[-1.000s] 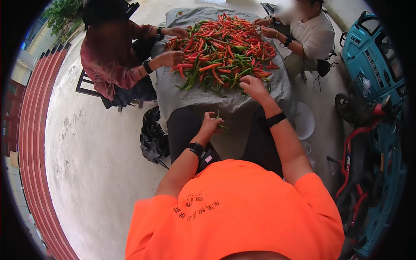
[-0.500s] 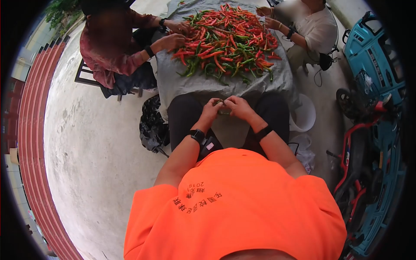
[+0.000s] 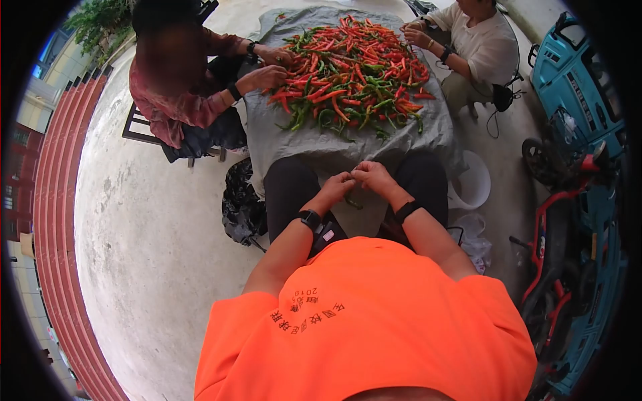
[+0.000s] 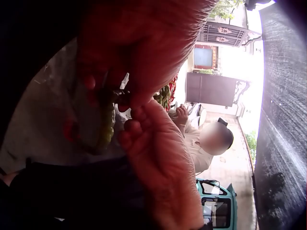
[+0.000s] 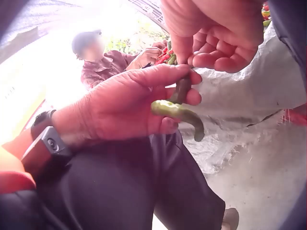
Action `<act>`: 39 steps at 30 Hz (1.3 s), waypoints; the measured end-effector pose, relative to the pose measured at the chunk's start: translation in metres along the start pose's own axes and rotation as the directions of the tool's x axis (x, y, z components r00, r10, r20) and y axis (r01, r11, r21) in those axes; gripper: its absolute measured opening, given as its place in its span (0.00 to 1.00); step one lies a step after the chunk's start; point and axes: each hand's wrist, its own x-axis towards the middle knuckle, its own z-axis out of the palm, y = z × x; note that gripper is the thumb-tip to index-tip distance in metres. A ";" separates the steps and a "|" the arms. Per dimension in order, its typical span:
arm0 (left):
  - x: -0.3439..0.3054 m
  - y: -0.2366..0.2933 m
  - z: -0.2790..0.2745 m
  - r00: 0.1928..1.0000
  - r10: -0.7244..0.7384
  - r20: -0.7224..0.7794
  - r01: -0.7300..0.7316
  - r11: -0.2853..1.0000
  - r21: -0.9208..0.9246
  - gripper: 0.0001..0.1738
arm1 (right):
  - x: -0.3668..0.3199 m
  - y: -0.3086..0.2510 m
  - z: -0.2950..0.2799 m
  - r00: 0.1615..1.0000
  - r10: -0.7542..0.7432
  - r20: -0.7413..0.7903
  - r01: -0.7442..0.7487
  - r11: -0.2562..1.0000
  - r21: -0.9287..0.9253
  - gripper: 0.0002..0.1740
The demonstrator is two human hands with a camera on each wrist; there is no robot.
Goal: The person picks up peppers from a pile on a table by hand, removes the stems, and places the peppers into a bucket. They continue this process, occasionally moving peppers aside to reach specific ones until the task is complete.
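Over the lap, my left hand (image 3: pixel 334 190) holds a curved green chili pepper (image 5: pixel 180 113) between thumb and fingers. Its bent lower end hangs out below the fingers in the right wrist view. My right hand (image 3: pixel 376 178) meets the left at the pepper's top, thumb and forefinger pinching the stem end, which the fingertips mostly hide. In the left wrist view the pepper (image 4: pixel 106 125) dangles beneath the darkly lit fingers. Beyond both hands, a heap of red and green chili peppers (image 3: pixel 361 83) covers a table draped with a grey sheet (image 3: pixel 281 144).
One person (image 3: pixel 177 100) sits on the left with both hands at the heap; another (image 3: pixel 485 47) sits at the far right. A black plastic bag (image 3: pixel 241 207), a white bucket (image 3: pixel 483 177) and a clear bag (image 3: pixel 476 242) flank my legs. A teal vehicle (image 3: pixel 575 87) stands on the right.
My right hand has come back from the near edge of the heap to the left hand over the lap. The two stay together there, with the pepper now hanging below.
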 end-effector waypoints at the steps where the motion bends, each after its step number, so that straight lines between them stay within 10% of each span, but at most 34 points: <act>1: -0.001 0.003 0.000 0.999 -0.031 0.024 0.031 0.999 0.007 0.13 | 0.000 0.000 0.001 1.000 0.021 -0.021 -0.021 1.000 0.017 0.10; 9: -0.001 0.006 -0.001 0.991 -0.115 0.072 0.118 0.992 -0.033 0.15 | 0.009 0.009 -0.025 0.906 0.243 -0.346 -0.027 0.850 0.526 0.05; 15: -0.004 0.020 -0.010 0.969 -0.221 -0.111 0.184 0.945 -0.272 0.16 | 0.011 0.012 -0.014 0.961 0.250 -0.122 -0.178 0.891 0.418 0.06; 24: 0.035 0.049 -0.092 0.779 -0.047 -0.625 -0.235 0.902 -0.362 0.23 | 0.013 0.004 -0.013 0.973 0.220 -0.065 -0.170 0.879 0.445 0.09; 27: 0.061 0.031 -0.118 0.735 -0.205 -0.646 -0.018 0.947 -0.320 0.26 | 0.012 0.002 -0.012 0.978 0.205 -0.030 -0.169 0.873 0.457 0.10; 31: 0.089 0.015 -0.128 0.867 0.252 -0.431 0.007 0.857 0.514 0.25 | 0.013 0.000 -0.010 0.979 0.202 -0.006 -0.177 0.874 0.453 0.09; 39: 0.122 0.055 -0.112 0.793 0.524 -0.310 -0.162 0.672 0.722 0.22 | 0.022 -0.006 -0.009 0.977 0.213 0.034 -0.202 0.851 0.485 0.10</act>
